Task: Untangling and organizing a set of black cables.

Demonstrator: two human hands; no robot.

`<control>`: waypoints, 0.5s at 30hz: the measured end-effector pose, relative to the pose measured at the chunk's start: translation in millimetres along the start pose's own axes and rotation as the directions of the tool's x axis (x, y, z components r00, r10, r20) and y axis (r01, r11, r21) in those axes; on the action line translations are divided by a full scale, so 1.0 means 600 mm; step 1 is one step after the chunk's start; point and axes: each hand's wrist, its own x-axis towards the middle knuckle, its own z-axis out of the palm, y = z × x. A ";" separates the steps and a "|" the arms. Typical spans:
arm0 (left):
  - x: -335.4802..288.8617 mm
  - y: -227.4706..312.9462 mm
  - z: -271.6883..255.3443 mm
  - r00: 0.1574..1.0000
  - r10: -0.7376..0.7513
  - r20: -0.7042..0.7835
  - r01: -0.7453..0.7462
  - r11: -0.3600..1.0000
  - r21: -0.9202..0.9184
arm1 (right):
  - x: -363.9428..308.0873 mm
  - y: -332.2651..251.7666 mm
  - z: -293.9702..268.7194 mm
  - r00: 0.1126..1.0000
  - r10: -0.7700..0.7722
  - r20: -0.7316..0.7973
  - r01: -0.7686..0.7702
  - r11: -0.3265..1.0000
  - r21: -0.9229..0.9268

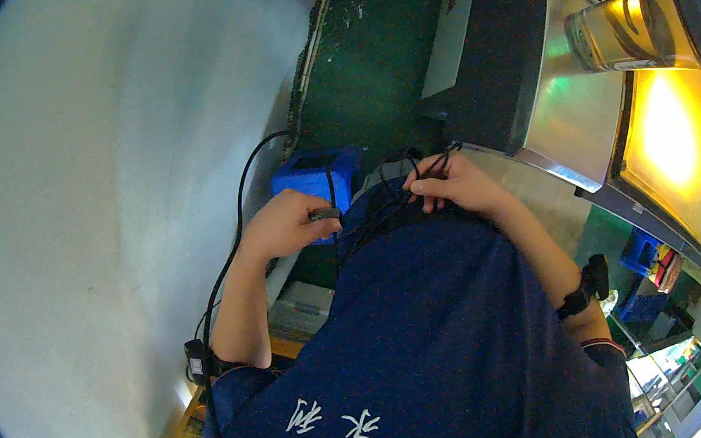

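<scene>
While I follow the feed from my seat, I take the blue box (302,183) as my landmark. On its near side, filling the low part of my view, is a dark blue shirt (436,314); white brush-like characters (334,420) on it are sharp enough to read. A black strapped device (196,363) on the left forearm, nearer me than the box and to its left, carries a white label too small for me to make out.

The left hand (290,225) overlaps the box's near left part, thumb and fingers closed on a small dark grey piece (325,214). The right hand (446,185) is to the right of the box, fingers curled in a loose pinch around thin black cords (396,161). The cords loop just right of the box, and their long strands slant down and left across the shirt, between the hands. The right hand is the nearer one, touching them; from the left hand they lie to the right. I cannot tell whether the grey piece joins the cords.

A thicker black cable (242,200) curves left of the box along the left forearm. Beyond the box stretches the green floor (372,54); well to its right is a silver machine (574,120) with a glowing yellow window (670,134).
</scene>
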 end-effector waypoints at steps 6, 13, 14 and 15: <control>-0.006 0.037 -0.021 0.958 0.186 -0.218 -0.148 0.973 0.178 | 0.008 -0.009 0.005 1.000 0.005 0.024 -0.005 1.000 -0.001; -0.025 0.082 -0.039 0.983 0.168 0.069 -0.154 0.973 -0.174 | 0.017 -0.012 0.006 0.998 -0.018 0.052 0.020 0.999 -0.028; -0.024 0.080 -0.034 0.983 0.169 0.068 -0.155 0.972 -0.174 | 0.018 -0.010 0.006 0.998 -0.019 0.052 0.020 0.999 -0.029; -0.021 0.079 -0.027 0.973 0.213 0.086 -0.176 0.932 -0.316 | 0.018 -0.009 0.006 0.998 -0.021 0.056 0.022 1.000 -0.020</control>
